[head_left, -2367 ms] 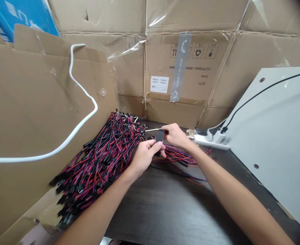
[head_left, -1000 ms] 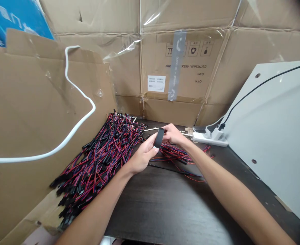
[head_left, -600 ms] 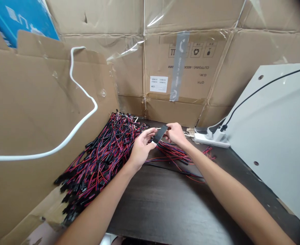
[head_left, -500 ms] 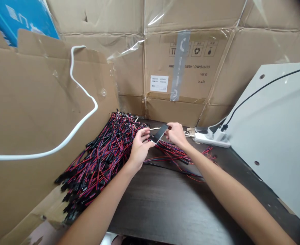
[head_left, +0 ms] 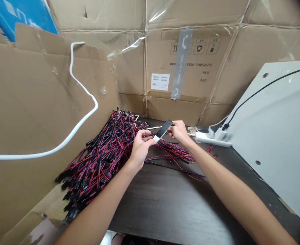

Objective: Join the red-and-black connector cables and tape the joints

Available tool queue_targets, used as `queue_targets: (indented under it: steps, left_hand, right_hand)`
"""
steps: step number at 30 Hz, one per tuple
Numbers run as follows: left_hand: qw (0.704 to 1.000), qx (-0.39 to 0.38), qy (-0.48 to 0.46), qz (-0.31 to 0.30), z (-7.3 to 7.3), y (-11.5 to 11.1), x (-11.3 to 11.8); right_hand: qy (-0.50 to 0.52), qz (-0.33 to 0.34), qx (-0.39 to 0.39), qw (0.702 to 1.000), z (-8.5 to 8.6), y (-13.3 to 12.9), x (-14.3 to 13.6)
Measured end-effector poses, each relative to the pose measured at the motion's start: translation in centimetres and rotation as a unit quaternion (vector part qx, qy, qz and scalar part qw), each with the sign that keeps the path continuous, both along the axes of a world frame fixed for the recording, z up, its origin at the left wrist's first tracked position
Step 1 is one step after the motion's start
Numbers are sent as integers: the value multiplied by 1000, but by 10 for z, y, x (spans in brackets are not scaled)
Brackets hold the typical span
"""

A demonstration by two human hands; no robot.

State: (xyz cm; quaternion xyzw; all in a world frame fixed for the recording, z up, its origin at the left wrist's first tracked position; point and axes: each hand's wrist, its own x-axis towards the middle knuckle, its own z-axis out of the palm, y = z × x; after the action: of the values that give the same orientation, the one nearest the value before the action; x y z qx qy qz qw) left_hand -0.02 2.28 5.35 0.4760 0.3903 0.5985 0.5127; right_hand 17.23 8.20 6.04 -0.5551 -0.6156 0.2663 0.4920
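Both of my hands hold a short black strip with a white end [head_left: 163,129] above the table. Between its thumb and fingers, my left hand [head_left: 139,146] pinches the strip's lower, white end. The fingers of my right hand [head_left: 179,132] are closed on the upper end, where the strip curls over. Beneath and behind the strip lies a bundle of red and dark wires [head_left: 175,153]. A big heap of red and black cables with black connectors [head_left: 99,163] spreads to the left of my left hand, close to its fingers.
A white power strip [head_left: 212,139] with plugs sits right of my right hand. The dark tabletop [head_left: 152,204] stretches toward me. Cardboard walls [head_left: 129,61] stand behind and left, with a white cable [head_left: 85,119] hanging on the left. A white panel [head_left: 280,129] leans at right.
My right hand has shifted slightly right and up with its end of the strip. The strip now bends more, and more of its white end shows beside my left thumb.
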Motion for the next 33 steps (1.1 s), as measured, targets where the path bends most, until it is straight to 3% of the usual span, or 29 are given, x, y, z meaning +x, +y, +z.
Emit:
queue_targets:
  steps: [6,10,16,23,26,31,33]
  left_hand:
    - [999,-26,16,-42,1,0,-4]
    - [997,-3,30,-70,2,-1,-6]
    - [993,11,-10,-121,2,-6,-1]
    - [992,32,-24,-120,5,-12,2]
    - [994,68,6,-91,6,-12,4]
    - [979,168,109,35,4,-11,3]
    - [971,186,141,55,4,-11,2]
  right_hand:
    - [-10,-24,10,1000,3,-3,1]
    - [9,-22,-2,1000,5,-2,3]
    - [119,16,-41,992,-1,-1,-3]
    - [262,91,-114,954,-1,-3,-10]
    - [299,129,-163,931,-2,-3,-12]
    - [309,211,-249,893,-7,-6,-14]
    - [300,244,-273,881,-10,-6,-13]
